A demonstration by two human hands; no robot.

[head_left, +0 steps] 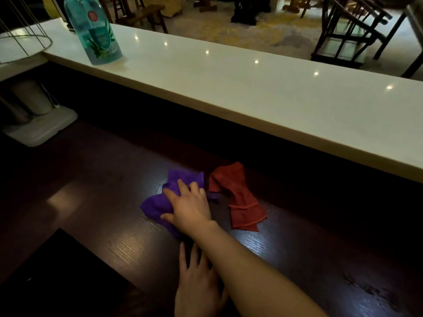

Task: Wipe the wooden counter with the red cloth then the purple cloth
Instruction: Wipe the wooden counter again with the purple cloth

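Observation:
The dark wooden counter (98, 197) fills the lower half of the view. A crumpled purple cloth (156, 208) lies on it near the middle, and my right hand (190, 208) presses down on the cloth with fingers spread over it. The red cloth (240, 197) lies loose on the wood just right of the purple one, with no hand on it. My left hand (196, 284) rests flat on the counter nearer to me, fingers apart, partly under my right forearm.
A raised white ledge (251, 88) runs along the far side of the counter, with a blue-green bottle (96, 30) and a wire frame (23, 37) at its left end. A white stand (41, 129) sits far left. A dark slab (64, 277) lies bottom left.

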